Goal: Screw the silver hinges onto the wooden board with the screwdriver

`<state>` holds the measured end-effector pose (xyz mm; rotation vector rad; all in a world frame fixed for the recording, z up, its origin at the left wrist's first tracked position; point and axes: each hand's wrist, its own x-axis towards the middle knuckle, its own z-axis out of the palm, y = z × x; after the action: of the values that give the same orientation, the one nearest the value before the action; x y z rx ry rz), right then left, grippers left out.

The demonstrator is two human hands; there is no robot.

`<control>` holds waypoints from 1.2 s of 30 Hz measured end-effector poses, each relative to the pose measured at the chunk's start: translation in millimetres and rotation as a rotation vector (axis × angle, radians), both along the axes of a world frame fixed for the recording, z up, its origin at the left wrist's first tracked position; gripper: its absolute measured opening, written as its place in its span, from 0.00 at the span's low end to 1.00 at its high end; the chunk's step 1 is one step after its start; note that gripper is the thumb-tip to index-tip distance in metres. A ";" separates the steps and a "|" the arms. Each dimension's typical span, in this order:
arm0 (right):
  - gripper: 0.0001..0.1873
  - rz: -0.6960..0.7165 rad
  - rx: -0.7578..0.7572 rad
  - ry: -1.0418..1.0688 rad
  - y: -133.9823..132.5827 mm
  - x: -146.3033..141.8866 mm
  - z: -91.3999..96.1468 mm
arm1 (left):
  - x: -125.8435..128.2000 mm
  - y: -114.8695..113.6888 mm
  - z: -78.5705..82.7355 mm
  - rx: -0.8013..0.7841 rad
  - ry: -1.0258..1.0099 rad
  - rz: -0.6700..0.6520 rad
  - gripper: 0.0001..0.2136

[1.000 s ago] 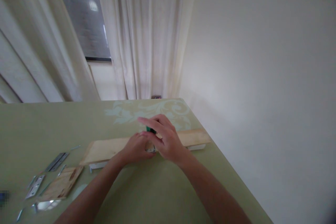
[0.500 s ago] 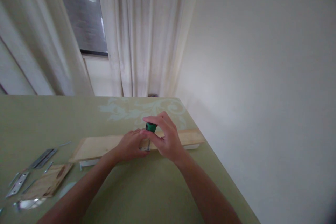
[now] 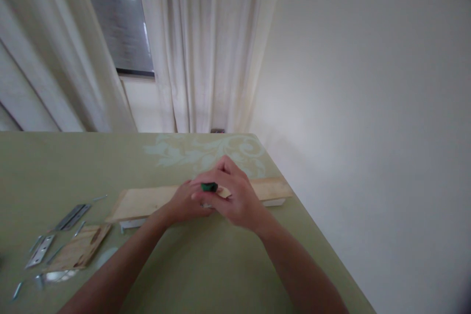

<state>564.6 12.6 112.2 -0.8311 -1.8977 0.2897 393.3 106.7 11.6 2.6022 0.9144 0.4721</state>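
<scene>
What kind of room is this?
Probably a room at home: long curtains hang beside a window, and a wooden plank and metal hinges lie on a green patterned table, where the right hand holds a green-handled tool.

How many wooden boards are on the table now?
2: a long plank under the left hand and right hand; a small board further left, beside the hinges. None seems hidden.

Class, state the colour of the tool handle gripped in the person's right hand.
Green; the tool handle shows best in the head view, between the fingers of the right hand.
</scene>
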 end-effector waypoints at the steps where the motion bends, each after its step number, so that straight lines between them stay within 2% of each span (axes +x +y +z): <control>1: 0.12 -0.081 0.034 0.025 0.3 0.1 0.4 | 0.2 1.8 -2.3 0.010 0.018 -0.002 0.19; 3: 0.14 -0.131 0.035 0.027 -0.5 5.9 4.9 | 0.5 5.2 -5.1 0.035 0.051 -0.013 0.22; 6: 0.22 -0.009 -0.084 -0.061 -2.6 22.0 13.5 | 0.5 7.9 -4.3 0.051 0.069 -0.034 0.24; 8: 0.22 0.040 -0.102 -0.092 -1.4 29.5 13.9 | 0.1 8.1 -2.3 0.051 0.074 -0.046 0.25; 9: 0.20 0.014 -0.075 -0.083 0.2 30.8 11.9 | -0.1 7.9 -1.5 0.054 0.077 -0.048 0.26; 11: 0.16 -0.128 0.021 -0.034 4.4 28.7 6.2 | -0.6 7.3 -0.4 0.063 0.080 -0.060 0.27; 13: 0.16 -0.235 0.071 -0.004 6.3 23.9 3.0 | -0.6 6.8 -0.1 0.063 0.087 -0.051 0.26; 14: 0.18 -0.219 0.056 -0.013 5.5 21.9 3.6 | -0.4 6.6 -0.1 0.061 0.089 -0.040 0.26; 17: 0.23 0.007 -0.062 -0.106 -3.9 21.2 11.8 | 1.2 6.6 -0.3 0.053 0.090 -0.021 0.24; 19: 0.23 0.080 -0.091 -0.171 -10.7 23.6 17.8 | 2.5 6.9 -0.3 0.057 0.088 -0.029 0.23; 20: 0.20 0.056 -0.076 -0.199 -12.3 24.9 20.2 | 2.9 7.0 -0.2 0.060 0.086 -0.029 0.23; 22: 0.14 -0.086 -0.025 -0.269 -10.4 25.9 25.0 | 3.0 7.2 0.1 0.063 0.082 -0.030 0.26; 23: 0.12 -0.176 0.002 -0.331 -7.1 25.6 28.3 | 2.8 7.3 0.4 0.060 0.082 -0.036 0.27; 25: 0.16 -0.327 0.046 -0.557 2.5 23.7 39.0 | 2.3 7.4 1.4 0.053 0.086 -0.044 0.27; 27: 0.19 -0.342 0.102 -0.911 12.1 21.2 55.5 | 2.2 7.4 3.4 0.045 0.096 -0.049 0.27; 28: 0.20 -0.280 0.148 -1.085 15.7 20.0 65.0 | 2.4 7.2 4.7 0.042 0.100 -0.046 0.27; 30: 0.16 0.006 0.257 -1.357 19.8 17.3 82.9 | 3.0 6.7 7.8 0.033 0.115 -0.035 0.28; 31: 0.14 0.124 0.265 -1.442 20.4 15.3 90.3 | 3.2 6.4 9.4 0.025 0.123 -0.028 0.28; 32: 0.13 0.159 0.197 -1.495 20.6 12.9 96.3 | 3.3 6.0 10.8 0.016 0.128 -0.025 0.28; 33: 0.14 0.112 0.075 -1.518 20.8 9.9 100.9 | 3.3 5.7 11.9 0.009 0.130 -0.029 0.28; 34: 0.15 -0.005 -0.082 -1.514 21.2 6.6 104.5 | 3.2 5.5 12.6 0.005 0.127 -0.039 0.29; 35: 0.18 -0.183 -0.260 -1.476 22.3 3.3 107.5 | 3.1 5.5 13.0 0.005 0.121 -0.053 0.29; 36: 0.21 -0.304 -0.368 -1.445 24.0 0.5 110.3 | 3.0 5.6 13.1 0.009 0.113 -0.065 0.29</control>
<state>565.1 36.6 222.5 -1.8665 -2.9818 -0.2744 396.4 112.2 24.8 2.6802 0.8612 0.3157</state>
